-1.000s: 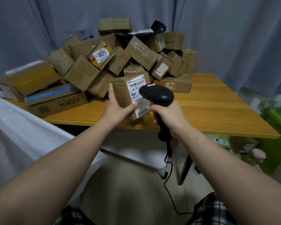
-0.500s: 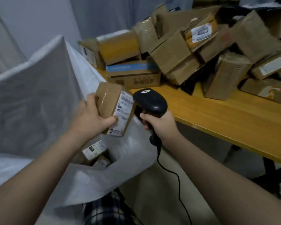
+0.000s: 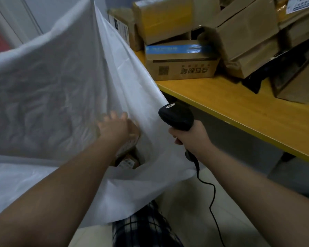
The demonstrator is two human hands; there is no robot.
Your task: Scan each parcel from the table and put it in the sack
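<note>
A big white sack (image 3: 61, 82) stands open at the left of the wooden table (image 3: 239, 111). My left hand (image 3: 114, 127) reaches into its mouth with fingers spread and blurred. Just under that hand a small brown parcel (image 3: 134, 135) with a white label shows inside the sack; no finger curls round it. Deeper in the sack lies another labelled parcel (image 3: 128, 162). My right hand (image 3: 191, 138) grips the handle of a black barcode scanner (image 3: 176, 117) beside the sack's edge, in front of the table.
Several cardboard parcels are piled on the table, the nearest a box with blue tape (image 3: 180, 63). The scanner's black cable (image 3: 212, 202) hangs down to the floor. Plaid shorts (image 3: 143, 227) show at the bottom.
My left hand carried the scanned parcel from the table leftward and down into the sack's mouth, and its fingers have come off the parcel. The scanner moved along to the sack's edge.
</note>
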